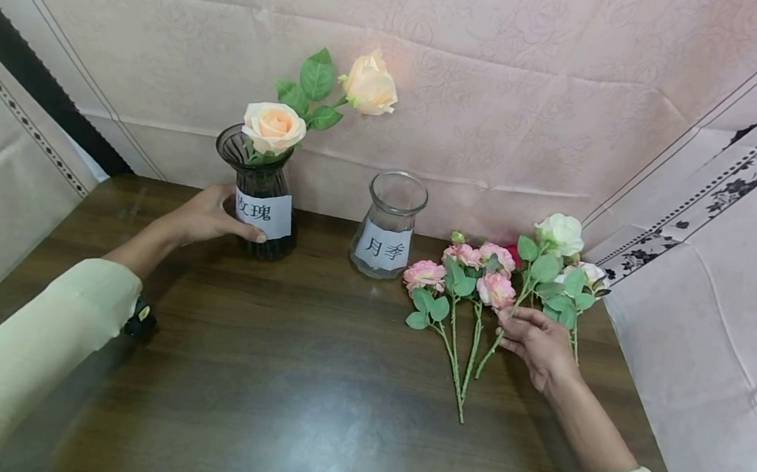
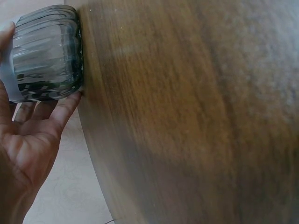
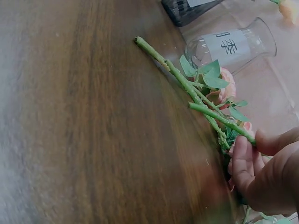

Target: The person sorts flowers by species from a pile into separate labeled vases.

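Note:
On the left, my left hand point(image 1: 214, 215) grips a dark ribbed glass vase point(image 1: 275, 179), thumb across its white paper label and fingers behind it. Two peach roses point(image 1: 273, 129) stand in that vase, one leaning out to the right. In the right wrist view, my right hand point(image 3: 268, 175) pinches a green stem point(image 3: 219, 119) between thumb and fingers. That stem leads up to a white rose point(image 1: 560, 234) in the head view. Just left of the right hand point(image 1: 540, 345), a spray of pink flowers point(image 1: 461, 272) lies on the table.
A clear glass vase point(image 1: 389, 229) with a white label stands between the hands at the back. More white blooms with leaves point(image 1: 574, 283) lie right of the right hand, and a red flower point(image 1: 513, 256) is partly hidden. Patterned cloth point(image 1: 432, 119) hangs behind the wooden table point(image 1: 308, 382).

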{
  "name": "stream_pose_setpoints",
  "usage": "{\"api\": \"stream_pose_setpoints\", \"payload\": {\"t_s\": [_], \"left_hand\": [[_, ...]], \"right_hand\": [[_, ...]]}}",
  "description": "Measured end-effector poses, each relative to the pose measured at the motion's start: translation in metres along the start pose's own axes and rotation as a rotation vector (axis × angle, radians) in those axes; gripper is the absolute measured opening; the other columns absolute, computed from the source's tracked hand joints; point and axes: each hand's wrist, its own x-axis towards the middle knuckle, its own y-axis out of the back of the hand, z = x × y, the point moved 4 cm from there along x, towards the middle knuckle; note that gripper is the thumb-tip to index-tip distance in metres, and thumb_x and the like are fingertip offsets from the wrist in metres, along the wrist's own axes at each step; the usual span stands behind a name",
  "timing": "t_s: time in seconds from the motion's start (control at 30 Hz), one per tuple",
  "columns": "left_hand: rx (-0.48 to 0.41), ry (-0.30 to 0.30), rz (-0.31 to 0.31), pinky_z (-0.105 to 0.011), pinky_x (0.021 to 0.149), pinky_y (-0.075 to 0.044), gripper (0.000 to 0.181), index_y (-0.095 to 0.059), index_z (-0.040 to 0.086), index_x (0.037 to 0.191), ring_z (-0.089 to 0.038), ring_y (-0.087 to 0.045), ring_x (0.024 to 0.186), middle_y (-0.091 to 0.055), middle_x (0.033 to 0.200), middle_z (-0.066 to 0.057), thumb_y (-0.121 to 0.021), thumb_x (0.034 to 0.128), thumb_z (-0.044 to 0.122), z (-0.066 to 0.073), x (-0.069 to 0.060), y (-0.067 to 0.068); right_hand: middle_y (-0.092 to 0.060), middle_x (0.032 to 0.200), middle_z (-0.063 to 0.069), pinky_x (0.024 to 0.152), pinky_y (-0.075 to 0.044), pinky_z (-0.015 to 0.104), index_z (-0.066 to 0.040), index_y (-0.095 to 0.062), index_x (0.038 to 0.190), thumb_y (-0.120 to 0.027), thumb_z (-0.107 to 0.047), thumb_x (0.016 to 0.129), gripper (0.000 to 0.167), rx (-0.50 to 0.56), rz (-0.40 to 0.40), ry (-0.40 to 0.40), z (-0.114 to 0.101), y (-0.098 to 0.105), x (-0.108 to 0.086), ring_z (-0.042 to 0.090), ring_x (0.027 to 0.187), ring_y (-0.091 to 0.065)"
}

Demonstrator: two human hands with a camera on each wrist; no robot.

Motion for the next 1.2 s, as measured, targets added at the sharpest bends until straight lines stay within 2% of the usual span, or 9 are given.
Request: {"api": "stream_pose_setpoints", "payload": {"t_s": [0.13,0.27,0.4,0.5,0.73,0.87,1.03,1.2], "left_hand": [[0.000,0.002,0.002,-0.041,0.113,-0.051,0.077,-0.060,0.008,0.154,-0.031,-0.069,0.135,-0.073,0.148,-0.017,-0.097,0.0906,0.031,0.001,-0.001,0.000],[-0.002,0.000,0.001,-0.042,0.113,-0.051,0.077,-0.060,0.008,0.154,-0.031,-0.069,0.135,-0.073,0.148,-0.018,-0.097,0.0905,0.031,0.002,-0.001,0.000],[-0.003,0.006,-0.001,-0.043,0.114,-0.051,0.077,-0.060,0.008,0.154,-0.031,-0.068,0.136,-0.072,0.149,-0.018,-0.097,0.0906,0.031,0.001,-0.001,0.000],[-0.004,0.009,-0.001,-0.043,0.115,-0.051,0.077,-0.060,0.007,0.154,-0.032,-0.068,0.136,-0.072,0.149,-0.018,-0.097,0.0905,0.031,0.000,-0.001,0.000],[-0.005,0.007,-0.001,-0.041,0.113,-0.051,0.078,-0.060,0.008,0.154,-0.031,-0.068,0.135,-0.072,0.149,-0.017,-0.098,0.0905,0.031,-0.001,0.000,-0.001],[-0.010,0.006,-0.007,-0.044,0.115,-0.051,0.078,-0.059,0.009,0.155,-0.031,-0.068,0.136,-0.072,0.150,-0.017,-0.097,0.0914,0.031,-0.002,0.001,-0.001],[-0.019,0.001,-0.014,-0.046,0.117,-0.051,0.077,-0.058,0.009,0.156,-0.032,-0.068,0.137,-0.072,0.151,-0.017,-0.096,0.0923,0.030,-0.002,0.001,-0.001],[-0.004,0.010,-0.006,-0.040,0.113,-0.052,0.078,-0.058,0.009,0.155,-0.031,-0.069,0.136,-0.072,0.150,-0.017,-0.097,0.0916,0.031,-0.002,0.001,0.000]], "right_hand": [[-0.081,0.096,-0.013,0.083,-0.064,0.020,-0.025,-0.079,0.101,-0.072,-0.008,0.110,0.020,0.049,0.051,0.025,-0.001,0.001,-0.002,0.004,0.088,-0.074],[-0.082,0.108,-0.020,0.084,-0.061,0.018,-0.026,-0.082,0.110,-0.069,-0.013,0.113,0.018,0.101,0.118,0.062,-0.002,-0.001,-0.004,0.003,0.093,-0.073],[-0.080,0.119,-0.023,0.082,-0.059,0.018,-0.018,-0.078,0.128,-0.065,-0.011,0.114,0.020,0.197,0.204,0.102,-0.003,-0.007,-0.007,0.004,0.092,-0.069],[-0.078,0.121,-0.020,0.079,-0.059,0.019,-0.013,-0.070,0.134,-0.062,-0.006,0.115,0.022,0.255,0.233,0.133,-0.005,-0.011,-0.009,0.005,0.089,-0.067],[-0.085,0.111,-0.002,0.088,-0.066,0.027,-0.011,-0.079,0.118,-0.060,-0.006,0.116,0.020,0.342,0.154,0.164,-0.009,-0.018,-0.010,0.014,0.094,-0.079],[-0.087,0.109,0.001,0.093,-0.069,0.033,-0.008,-0.079,0.111,-0.062,0.000,0.114,0.019,0.408,0.075,0.183,-0.012,-0.022,-0.009,0.017,0.097,-0.084],[-0.087,0.106,0.005,0.094,-0.070,0.037,-0.006,-0.080,0.107,-0.067,0.005,0.110,0.018,0.471,-0.003,0.220,-0.020,-0.028,-0.006,0.020,0.094,-0.086],[-0.088,0.106,0.008,0.095,-0.069,0.038,-0.003,-0.081,0.107,-0.069,0.010,0.106,0.018,0.519,-0.037,0.241,-0.029,-0.036,-0.003,0.021,0.091,-0.086]]}}
